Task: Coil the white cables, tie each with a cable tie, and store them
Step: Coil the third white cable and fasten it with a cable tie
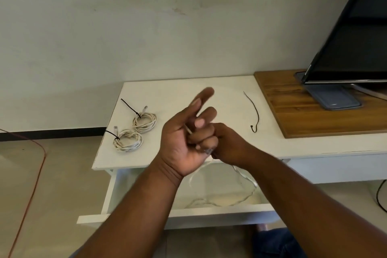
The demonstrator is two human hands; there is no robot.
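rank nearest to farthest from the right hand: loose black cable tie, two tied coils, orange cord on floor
1. loose black cable tie, right of right hand
2. rear coil and front coil, table left; too close to call
3. orange cord, floor far left

Near the left edge of the counter (167, 94) two coils are set, the rear coil (145, 122) just behind and right of the front coil (127, 140). A cable tie (253, 111) is laid right of the middle, beside a board (314, 115) on the right end, on which a monitor (356, 37) is stood. Below the front edge a drawer (209, 211) is pulled open; an uncoiled cable (245, 177), held above that edge by the left hand (184, 144) and right hand (228, 146), is hung into it
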